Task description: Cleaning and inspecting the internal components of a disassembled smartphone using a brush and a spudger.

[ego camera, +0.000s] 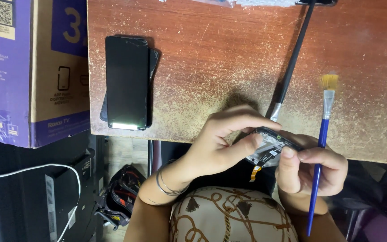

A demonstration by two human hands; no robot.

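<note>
Phone part: a dark opened phone frame [274,145] with an orange ribbon hanging, held at the tabletop's 6 o'clock edge.
Left hand [220,141]: fingers pinching the frame's left end.
Right hand [312,168]: gripping the frame and a blue-handled brush [321,148].
Tabletop [229,54]: stacked phones [127,83] at 9 o'clock; black rod [292,62] at 1 o'clock.
Container: cardboard box [32,71] far left, contents hidden.

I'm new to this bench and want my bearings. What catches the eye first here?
Both hands, left hand and right hand, meet at the worn wooden table's near edge around an opened phone part. The right hand also holds a blue-handled brush. At the table's left, two dark phones lie stacked.
</note>
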